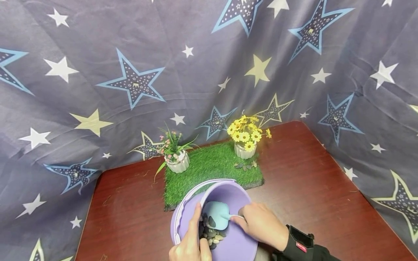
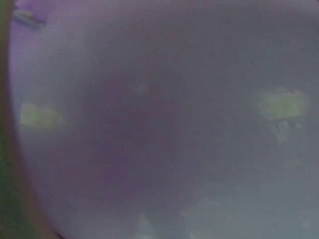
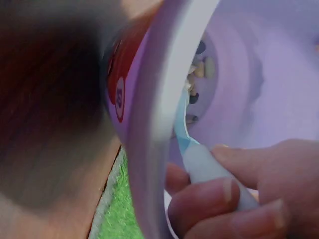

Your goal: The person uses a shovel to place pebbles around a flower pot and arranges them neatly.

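Observation:
A light purple bucket (image 1: 240, 239) leans over with its mouth toward me, at the front of the table. My left hand (image 1: 191, 239) holds its left rim, one finger stretched along the edge. In the left wrist view a blurred purple surface (image 2: 149, 124) fills nearly everything. With my right hand (image 1: 261, 224) I grip the pale handle of a small light blue shovel (image 1: 218, 214), whose blade is inside the bucket. Dark and tan pebbles (image 1: 213, 235) lie around the blade, a dark one against its face. In the right wrist view, fingers wrap the shovel handle (image 3: 207, 164) beside the rim.
Behind the bucket lies an artificial grass mat (image 1: 209, 159). It bears a white pot with pink flowers (image 1: 177, 163), a white pot with yellow flowers (image 1: 245, 150) and a few pebbles (image 1: 245, 166). A star-patterned curtain (image 1: 183, 72) hangs behind the reddish-brown table (image 1: 130, 210).

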### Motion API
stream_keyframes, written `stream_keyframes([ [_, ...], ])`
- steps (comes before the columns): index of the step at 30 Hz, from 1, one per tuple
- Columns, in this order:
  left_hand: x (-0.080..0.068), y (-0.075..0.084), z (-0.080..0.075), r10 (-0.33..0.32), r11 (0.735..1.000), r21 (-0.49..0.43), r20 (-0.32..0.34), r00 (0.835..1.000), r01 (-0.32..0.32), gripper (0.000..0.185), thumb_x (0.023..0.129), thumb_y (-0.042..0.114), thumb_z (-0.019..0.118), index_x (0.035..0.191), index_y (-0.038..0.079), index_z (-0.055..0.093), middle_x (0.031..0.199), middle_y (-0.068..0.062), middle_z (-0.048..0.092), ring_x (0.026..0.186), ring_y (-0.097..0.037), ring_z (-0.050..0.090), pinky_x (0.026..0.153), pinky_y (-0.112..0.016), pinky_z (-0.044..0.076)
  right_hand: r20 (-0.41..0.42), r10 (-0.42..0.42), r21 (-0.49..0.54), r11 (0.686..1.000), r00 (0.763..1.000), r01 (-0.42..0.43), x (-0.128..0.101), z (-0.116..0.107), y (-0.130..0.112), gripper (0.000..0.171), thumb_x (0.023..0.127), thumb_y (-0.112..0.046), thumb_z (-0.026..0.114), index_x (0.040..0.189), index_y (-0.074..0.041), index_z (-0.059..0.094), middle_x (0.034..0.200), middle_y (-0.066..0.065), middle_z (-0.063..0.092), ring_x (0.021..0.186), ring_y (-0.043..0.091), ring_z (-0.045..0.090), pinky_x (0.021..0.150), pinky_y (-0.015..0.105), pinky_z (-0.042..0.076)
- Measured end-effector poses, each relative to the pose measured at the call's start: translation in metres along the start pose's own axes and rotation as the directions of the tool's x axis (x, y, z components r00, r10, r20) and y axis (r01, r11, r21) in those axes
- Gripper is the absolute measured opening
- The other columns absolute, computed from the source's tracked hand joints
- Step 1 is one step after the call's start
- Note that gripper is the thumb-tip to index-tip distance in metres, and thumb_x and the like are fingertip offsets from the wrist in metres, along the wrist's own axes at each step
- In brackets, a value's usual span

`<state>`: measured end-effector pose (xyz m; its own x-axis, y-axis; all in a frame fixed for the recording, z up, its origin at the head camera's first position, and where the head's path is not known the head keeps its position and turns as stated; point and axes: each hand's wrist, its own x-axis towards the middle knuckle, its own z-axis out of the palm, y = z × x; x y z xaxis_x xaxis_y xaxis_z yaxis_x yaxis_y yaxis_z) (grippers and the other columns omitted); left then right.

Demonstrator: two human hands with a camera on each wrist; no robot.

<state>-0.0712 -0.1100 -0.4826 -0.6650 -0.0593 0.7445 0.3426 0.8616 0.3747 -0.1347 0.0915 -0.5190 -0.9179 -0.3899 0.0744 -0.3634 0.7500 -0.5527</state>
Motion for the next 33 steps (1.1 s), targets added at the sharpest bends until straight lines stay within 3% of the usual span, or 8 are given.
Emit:
stream_keyframes([
  [8,0.002,-0.004,-0.003,-0.017,1.000,0.022,0.014,1.000,0.016,0.075,0.062,0.007,0.057,0.135,0.016,0.069,0.072,-0.005,0.075,0.053,-0.002,0.009,0.036,-0.017,0.015,0.103,0.003,0.230,0.973,0.995,-0.027,0.003,-0.012,0.010,0.039,0.101,-0.043,0.061,0.071,-0.021,0.073,0.056,-0.020,0.043,0.054,-0.004,0.041,0.060,0.020,0.040],
  [13,0.004,-0.009,-0.012,-0.167,0.984,0.069,0.064,0.984,0.163,0.081,0.062,0.004,0.063,0.141,0.025,0.065,0.055,-0.010,0.063,0.047,-0.004,0.018,0.036,-0.024,0.024,0.082,-0.031,0.249,0.969,0.996,0.010,0.002,-0.029,0.007,0.040,0.103,-0.043,0.059,0.072,-0.022,0.071,0.058,-0.021,0.042,0.055,-0.005,0.040,0.060,0.019,0.040],
  [17,0.008,-0.018,-0.019,-0.297,0.954,0.078,0.104,0.949,0.290,0.082,0.065,0.000,0.066,0.143,0.026,0.063,0.069,-0.021,0.071,0.045,-0.016,0.043,0.042,-0.032,0.038,0.025,-0.031,0.204,0.979,0.999,0.025,-0.001,-0.050,0.002,0.037,0.104,-0.044,0.058,0.075,-0.027,0.072,0.063,-0.021,0.053,0.059,-0.005,0.043,0.062,0.020,0.040],
  [19,0.011,-0.023,-0.025,-0.388,0.921,0.086,0.129,0.913,0.379,0.082,0.068,0.000,0.066,0.145,0.029,0.061,0.081,-0.028,0.074,0.051,-0.027,0.058,0.048,-0.038,0.044,0.000,-0.016,0.177,0.984,1.000,0.016,-0.003,-0.062,0.001,0.035,0.104,-0.044,0.057,0.075,-0.030,0.072,0.066,-0.022,0.056,0.060,-0.005,0.045,0.062,0.020,0.040],
  [22,0.014,-0.038,-0.036,-0.533,0.846,0.100,0.159,0.831,0.523,0.081,0.072,0.000,0.066,0.146,0.033,0.060,0.096,-0.031,0.074,0.066,-0.035,0.069,0.055,-0.037,0.049,-0.022,0.011,0.143,0.990,1.000,-0.008,-0.004,-0.076,0.002,0.034,0.104,-0.044,0.056,0.076,-0.033,0.072,0.067,-0.022,0.058,0.058,-0.004,0.043,0.060,0.021,0.039],
  [26,0.009,-0.069,-0.047,-0.664,0.744,0.082,0.206,0.719,0.663,0.080,0.075,-0.003,0.064,0.147,0.030,0.059,0.113,-0.025,0.074,0.073,-0.015,0.070,0.057,-0.018,0.049,-0.046,0.054,0.106,0.993,0.997,-0.049,0.000,-0.086,0.010,0.033,0.104,-0.043,0.056,0.079,-0.032,0.074,0.067,-0.021,0.060,0.058,-0.002,0.043,0.059,0.023,0.039],
  [30,-0.002,-0.107,-0.050,-0.764,0.586,-0.044,0.301,0.570,0.809,0.086,0.073,-0.013,0.053,0.154,0.015,0.048,0.130,-0.032,0.065,0.074,0.003,0.065,0.057,-0.019,0.057,-0.063,0.124,0.088,0.989,0.990,-0.118,0.007,-0.084,0.022,0.034,0.104,-0.043,0.057,0.077,-0.030,0.073,0.070,-0.019,0.063,0.060,0.001,0.046,0.063,0.025,0.041],
  [33,-0.013,-0.137,-0.051,-0.784,0.469,-0.175,0.370,0.499,0.866,0.092,0.068,-0.020,0.046,0.156,0.005,0.040,0.128,-0.025,0.068,0.076,0.004,0.065,0.060,-0.025,0.061,-0.050,0.149,0.120,0.983,0.988,-0.142,0.014,-0.076,0.031,0.036,0.105,-0.044,0.055,0.079,-0.029,0.075,0.070,-0.017,0.063,0.061,0.003,0.049,0.065,0.026,0.042],
])
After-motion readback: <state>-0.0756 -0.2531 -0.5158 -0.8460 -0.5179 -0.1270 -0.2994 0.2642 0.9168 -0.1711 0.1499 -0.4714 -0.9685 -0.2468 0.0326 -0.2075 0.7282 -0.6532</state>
